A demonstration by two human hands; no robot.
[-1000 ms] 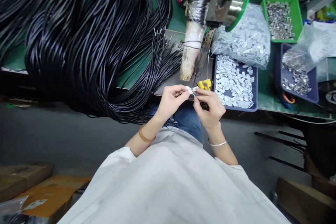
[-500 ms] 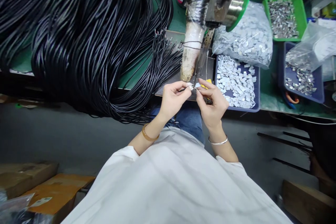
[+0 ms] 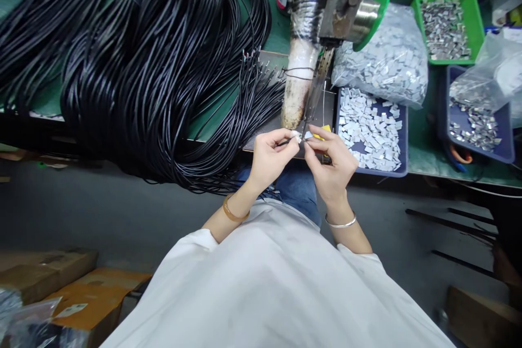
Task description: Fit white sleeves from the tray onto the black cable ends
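Note:
My left hand is pinched at the bench edge, with a thin black cable between thumb and forefinger. Facing it, my right hand pinches a small pale flat piece. The fingertips almost meet right under the lower end of a metal soldering iron, so the exact contact there is too small to make out. Left of the iron hangs a stained white-wrapped extraction hose. Near my right fingers lies something yellow, partly covered. A blue tray of similar small pale pieces stands beside my right hand.
Large bundles of black cable cover the left bench. At right are a bag of pale pieces, a green bin and another blue bin of metal parts. A solder spool hangs above. Cardboard boxes stand below left.
The view has shifted slightly, so the bench things appear a little further right and lower. Both hands keep their pinch below the iron, with only slight finger movement.

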